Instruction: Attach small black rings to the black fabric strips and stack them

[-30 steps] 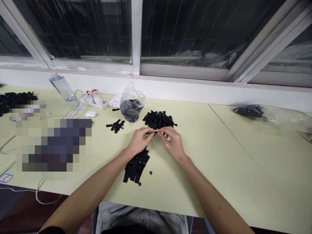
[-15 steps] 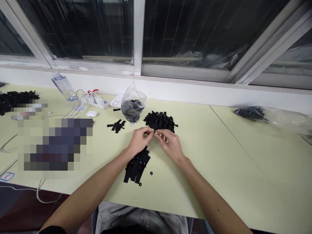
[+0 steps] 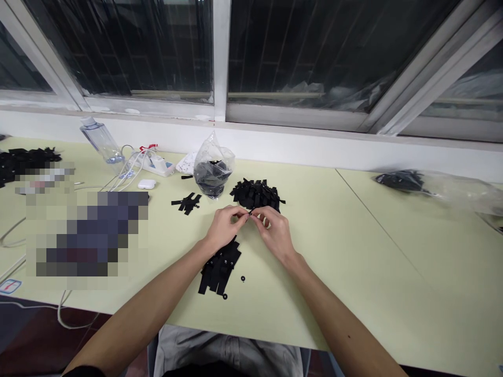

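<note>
One black piece (image 3: 250,212) is pinched by left hand (image 3: 223,226) and right hand (image 3: 276,229).

The hands (image 3: 226,226) (image 3: 276,230) pinch a small black piece (image 3: 250,213) near black strips (image 3: 257,193).

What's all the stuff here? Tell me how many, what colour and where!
Window frame: one, whitish, back
Tabletop: one, pale yellow, middle
Strip piles: three, black, behind hands, by left forearm, left of upright bag
Far pile: one, black, far left
Loose strip: one, black, beside upright bag
Round pieces: at least two, black, near front
Clear bags: two, black contents, one upright behind, one lying right
Bottle: one, clear, back left
Power strip: one, white, right of bottle
Cables: several, mostly white, left
Earbud case: one, white, before power strip
Blurred patches: two, unclear, left
Trousers: one pair, grey, bottom
Small piece: one, black, between fingertips
Left hand: one, bare, centre
Right hand: one, bare, centre
</note>
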{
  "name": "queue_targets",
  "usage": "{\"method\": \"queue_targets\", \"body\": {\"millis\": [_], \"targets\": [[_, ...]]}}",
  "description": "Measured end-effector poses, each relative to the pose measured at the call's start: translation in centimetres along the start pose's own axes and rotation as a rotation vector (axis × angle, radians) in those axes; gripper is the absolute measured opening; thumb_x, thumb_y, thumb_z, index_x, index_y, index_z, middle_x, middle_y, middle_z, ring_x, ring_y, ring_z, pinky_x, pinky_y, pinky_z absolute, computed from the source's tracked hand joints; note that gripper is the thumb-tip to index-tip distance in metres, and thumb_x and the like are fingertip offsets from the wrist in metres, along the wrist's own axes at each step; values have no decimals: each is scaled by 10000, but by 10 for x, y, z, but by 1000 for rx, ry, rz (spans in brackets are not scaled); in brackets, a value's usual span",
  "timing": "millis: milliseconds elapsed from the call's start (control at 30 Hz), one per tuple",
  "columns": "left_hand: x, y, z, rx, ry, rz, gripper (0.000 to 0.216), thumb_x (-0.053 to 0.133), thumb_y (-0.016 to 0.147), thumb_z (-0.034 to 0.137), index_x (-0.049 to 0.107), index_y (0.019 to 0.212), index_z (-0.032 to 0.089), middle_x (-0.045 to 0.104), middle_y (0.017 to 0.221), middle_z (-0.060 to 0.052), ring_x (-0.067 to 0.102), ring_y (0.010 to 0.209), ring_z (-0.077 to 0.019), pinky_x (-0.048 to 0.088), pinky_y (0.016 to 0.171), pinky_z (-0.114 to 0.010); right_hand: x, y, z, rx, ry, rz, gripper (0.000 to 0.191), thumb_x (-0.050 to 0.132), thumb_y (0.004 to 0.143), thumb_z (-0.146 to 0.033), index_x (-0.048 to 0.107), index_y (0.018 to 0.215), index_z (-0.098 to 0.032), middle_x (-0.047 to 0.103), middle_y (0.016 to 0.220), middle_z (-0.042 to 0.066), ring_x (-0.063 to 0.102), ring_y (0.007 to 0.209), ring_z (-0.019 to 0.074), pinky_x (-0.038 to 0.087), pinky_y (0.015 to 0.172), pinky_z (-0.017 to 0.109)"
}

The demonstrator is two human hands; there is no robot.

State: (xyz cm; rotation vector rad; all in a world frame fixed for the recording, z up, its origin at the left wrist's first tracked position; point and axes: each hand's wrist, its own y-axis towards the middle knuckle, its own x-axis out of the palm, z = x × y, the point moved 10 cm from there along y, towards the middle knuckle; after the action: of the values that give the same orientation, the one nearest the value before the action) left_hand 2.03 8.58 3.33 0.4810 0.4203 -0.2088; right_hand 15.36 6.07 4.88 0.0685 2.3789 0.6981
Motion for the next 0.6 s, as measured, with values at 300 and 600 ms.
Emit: {"method": "queue_targets", "body": {"millis": [300,600], "targets": [[1,-1,7,11,-62,-51,244,531,956,351,726,964,204,723,920,-48,652,892,-190,495,829,-312,-4,3,4,36,103,-23,110,532,924,-223,631,876,-219,652,894,45,562,739,180,446,661,327],[7,1,-3,-61,-370,-71,322,560,934,435,714,982,155,715,944,-84,664,876,-190,516,831,-306,5,7,18,159,488,-136,84,642,870,-278,608,841,-207,584,836,16,540,774,163,429,715,304]]}}
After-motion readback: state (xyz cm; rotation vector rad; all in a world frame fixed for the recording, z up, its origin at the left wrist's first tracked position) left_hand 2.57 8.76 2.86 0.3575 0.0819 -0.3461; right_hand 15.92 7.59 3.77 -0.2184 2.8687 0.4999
